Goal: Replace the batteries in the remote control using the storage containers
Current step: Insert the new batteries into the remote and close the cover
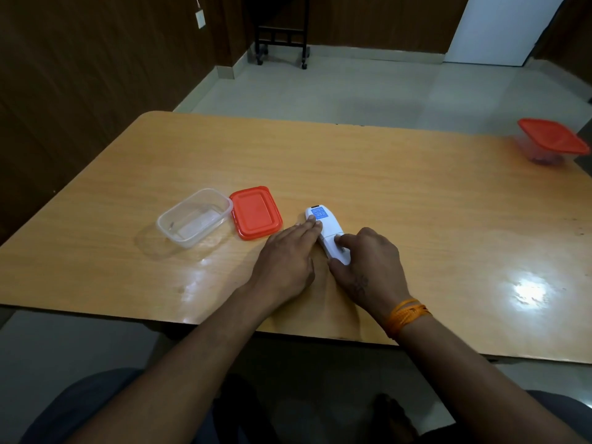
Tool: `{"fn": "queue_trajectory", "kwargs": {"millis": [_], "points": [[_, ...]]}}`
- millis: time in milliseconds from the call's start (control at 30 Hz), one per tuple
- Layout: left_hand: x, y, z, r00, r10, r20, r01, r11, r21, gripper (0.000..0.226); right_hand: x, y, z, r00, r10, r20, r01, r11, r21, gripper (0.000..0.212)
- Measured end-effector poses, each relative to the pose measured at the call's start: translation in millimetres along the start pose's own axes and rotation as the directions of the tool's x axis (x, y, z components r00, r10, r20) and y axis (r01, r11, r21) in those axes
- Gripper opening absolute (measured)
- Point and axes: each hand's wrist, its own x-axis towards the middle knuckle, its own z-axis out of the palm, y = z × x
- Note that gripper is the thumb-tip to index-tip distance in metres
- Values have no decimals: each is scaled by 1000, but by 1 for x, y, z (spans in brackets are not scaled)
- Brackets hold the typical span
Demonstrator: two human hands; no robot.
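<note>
The left hand (288, 254) presses flat on the light, smooth remote (323, 232) (it may slide); the right hand (365, 261) seems to pinch its back cover.

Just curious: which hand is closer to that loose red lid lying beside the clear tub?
Left. The left hand lies flat just right of the red lid, fingertips on the remote; the right hand sits beyond the remote.

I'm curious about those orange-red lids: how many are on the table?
2. One lid lies loose beside the open clear container, left of the remote. The other sits on a container at the far right edge.
</note>
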Motion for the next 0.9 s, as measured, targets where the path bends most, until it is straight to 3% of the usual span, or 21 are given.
{"fn": "queue_trajectory", "kwargs": {"millis": [233,433,600,733,900], "points": [[-2,3,-2,1000,-22,-6,22,1000,-16,73,3,1,6,999,-13,-53,12,1000,-13,25],[-8,3,5,997,-28,-73,22,996,-84,74,8,2,1,998,40,43,-41,999,31,57],[-8,6,10,993,0,-121,-10,997,-81,75,16,5,-10,988,155,5,-155,985,78,43],[-8,8,12,995,-20,-93,14,998,-62,72,21,14,-11,965,261,7,-254,936,244,21],[-8,9,15,998,13,-69,-10,999,36,60,22,20,-6,960,262,100,-278,935,220,57]]}}
